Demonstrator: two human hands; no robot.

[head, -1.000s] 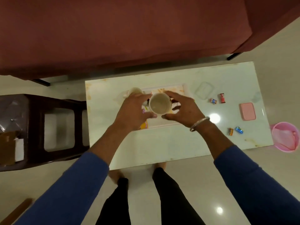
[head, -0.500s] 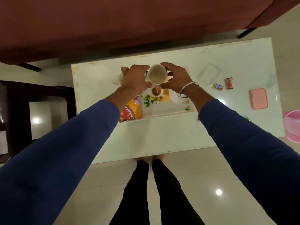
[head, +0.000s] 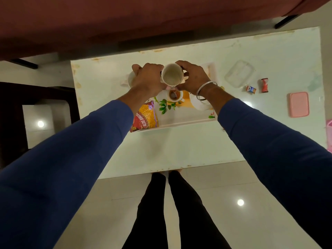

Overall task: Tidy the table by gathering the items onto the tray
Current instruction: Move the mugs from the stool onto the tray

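A white mug (head: 172, 75) is held above the far part of the flowered white tray (head: 181, 121), my left hand (head: 147, 78) on its left side and my right hand (head: 193, 78) on its right. On the tray lie a red and yellow snack packet (head: 146, 117), a small cup with brown liquid (head: 174, 95) and a white cup (head: 199, 104) partly under my right wrist. Another pale cup (head: 130, 80) shows behind my left hand.
On the table right of the tray lie a clear plastic box (head: 239, 73), two small wrapped sweets (head: 251, 89) (head: 264, 85) and a pink lid (head: 299, 104). A maroon sofa (head: 125, 20) borders the far side. A dark side table (head: 36, 97) stands left, a pink bucket (head: 329, 135) right.
The mug and both hands have moved from over the tray's middle towards its far edge and stayed there. The view has shifted closer, uncovering the packet and cups on the tray.
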